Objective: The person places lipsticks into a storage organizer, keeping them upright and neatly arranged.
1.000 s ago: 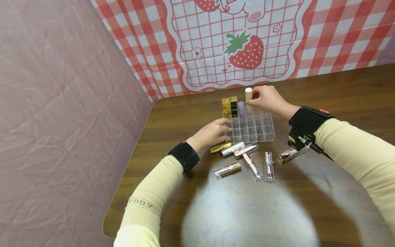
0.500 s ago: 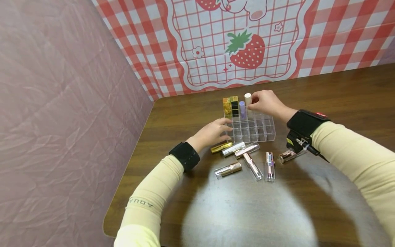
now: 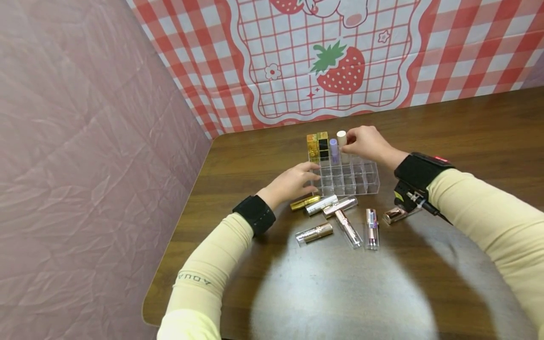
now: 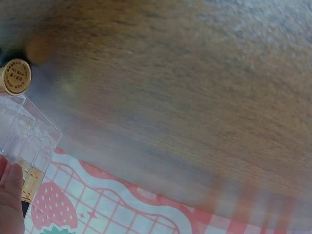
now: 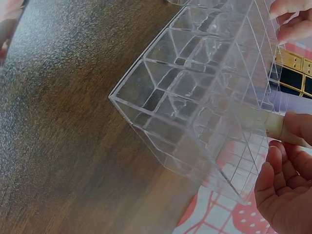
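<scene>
My right hand (image 3: 368, 141) pinches an upright cream-white lipstick tube (image 3: 342, 138) between thumb and fingers. The tube's lower part is inside a back-row compartment of the clear lipstick organizer (image 3: 346, 182), as the right wrist view shows through the plastic. To its left stand a lilac tube (image 3: 334, 150), a gold-and-black lipstick (image 3: 323, 144) and a gold lipstick (image 3: 312, 146), all in the back row. My left hand (image 3: 289, 183) rests its extended fingers against the organizer's left side. In the left wrist view only a few of its fingertips (image 4: 14, 178) show.
In front of the organizer lie a gold lipstick (image 3: 304, 203), a silver tube (image 3: 321, 205) and several rose-gold lipsticks with clear ends, such as one (image 3: 314, 233) nearest the left arm. Another lipstick (image 3: 395, 215) lies partly behind the right wrist camera. A checked strawberry cloth (image 3: 297, 94) hangs behind the table.
My right hand has lowered the cream-white tube, so it stands deeper in the back-row compartment. The left hand has stayed at the organizer's left side.
</scene>
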`<state>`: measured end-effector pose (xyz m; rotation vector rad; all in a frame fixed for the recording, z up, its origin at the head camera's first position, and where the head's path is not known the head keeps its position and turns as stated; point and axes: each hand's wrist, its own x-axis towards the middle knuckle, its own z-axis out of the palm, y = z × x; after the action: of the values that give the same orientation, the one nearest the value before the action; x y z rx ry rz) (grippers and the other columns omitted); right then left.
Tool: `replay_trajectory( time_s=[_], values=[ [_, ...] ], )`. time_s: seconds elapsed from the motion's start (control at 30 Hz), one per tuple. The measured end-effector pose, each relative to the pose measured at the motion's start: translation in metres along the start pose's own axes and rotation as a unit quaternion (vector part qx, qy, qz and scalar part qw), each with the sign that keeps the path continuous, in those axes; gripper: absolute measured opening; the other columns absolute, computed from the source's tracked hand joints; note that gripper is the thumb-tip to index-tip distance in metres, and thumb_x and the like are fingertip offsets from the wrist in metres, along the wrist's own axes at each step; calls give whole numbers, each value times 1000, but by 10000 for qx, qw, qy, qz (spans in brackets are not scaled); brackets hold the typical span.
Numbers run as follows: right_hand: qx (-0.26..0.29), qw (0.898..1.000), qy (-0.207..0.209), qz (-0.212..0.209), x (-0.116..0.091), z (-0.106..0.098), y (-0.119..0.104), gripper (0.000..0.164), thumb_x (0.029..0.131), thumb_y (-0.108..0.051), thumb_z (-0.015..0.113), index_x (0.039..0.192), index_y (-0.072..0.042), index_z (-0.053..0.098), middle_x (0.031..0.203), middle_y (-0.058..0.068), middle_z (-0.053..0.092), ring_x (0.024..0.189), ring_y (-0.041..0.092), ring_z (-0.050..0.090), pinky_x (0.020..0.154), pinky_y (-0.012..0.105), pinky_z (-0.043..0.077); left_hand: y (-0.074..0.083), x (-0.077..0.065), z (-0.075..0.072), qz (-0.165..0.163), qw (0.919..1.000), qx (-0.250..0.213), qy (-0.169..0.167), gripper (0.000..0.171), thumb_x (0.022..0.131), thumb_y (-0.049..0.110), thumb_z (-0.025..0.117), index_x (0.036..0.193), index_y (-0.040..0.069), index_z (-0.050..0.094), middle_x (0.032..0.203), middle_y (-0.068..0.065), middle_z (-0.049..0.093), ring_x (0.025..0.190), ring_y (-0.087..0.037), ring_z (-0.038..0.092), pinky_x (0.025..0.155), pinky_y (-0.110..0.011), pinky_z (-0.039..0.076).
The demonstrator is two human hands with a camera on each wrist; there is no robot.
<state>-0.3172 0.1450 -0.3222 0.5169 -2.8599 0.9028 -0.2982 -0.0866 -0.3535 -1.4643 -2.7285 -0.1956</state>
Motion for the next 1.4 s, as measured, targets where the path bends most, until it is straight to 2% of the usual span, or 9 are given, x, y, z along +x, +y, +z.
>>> replay_trajectory(
  time_s=[0.53, 0.93, 1.07, 1.23, 1.4],
  values=[
    [41, 9999, -76, 144, -1, 0, 0, 19, 84, -15, 63, 88, 4, 61, 79, 18, 61, 68, 25, 52, 60, 34, 38, 0, 0, -1, -51, 9999, 63, -62, 32, 87, 21, 63, 114, 5, 63, 131, -10, 48, 115, -18, 50, 95, -21, 41],
    [39, 9999, -76, 144, -4, -3, -1, 19, 83, -16, 64, 83, 3, 60, 75, 16, 60, 66, 24, 51, 59, 32, 37, 3, 0, -3, -54, 9999, -81, -78, 32, 87, 19, 63, 113, 3, 63, 130, -12, 48, 114, -21, 51, 95, -23, 42],
    [119, 9995, -89, 265, -7, -8, -1, 25, 84, -18, 64, 92, 5, 61, 85, 20, 61, 74, 28, 54, 64, 37, 41, 3, 0, -3, -38, 9999, -127, -44, 31, 86, 19, 64, 113, 2, 63, 130, -13, 48, 115, -22, 51, 95, -24, 41],
    [220, 9983, -230, 485, -9, -21, 0, 44, 85, -24, 63, 114, 9, 56, 106, 27, 58, 94, 36, 55, 79, 47, 43, 3, 0, -3, -48, 9998, -200, -29, 32, 86, 18, 64, 114, 2, 63, 131, -14, 48, 116, -23, 51, 96, -25, 41],
    [155, 9979, -16, 628, -14, -42, 5, 58, 84, -30, 63, 124, 9, 48, 108, 28, 55, 97, 38, 51, 82, 50, 40, 5, -2, -3, -125, 9997, -199, -84, 33, 87, 19, 63, 115, 2, 62, 133, -12, 46, 115, -21, 51, 96, -24, 41]
  ],
)
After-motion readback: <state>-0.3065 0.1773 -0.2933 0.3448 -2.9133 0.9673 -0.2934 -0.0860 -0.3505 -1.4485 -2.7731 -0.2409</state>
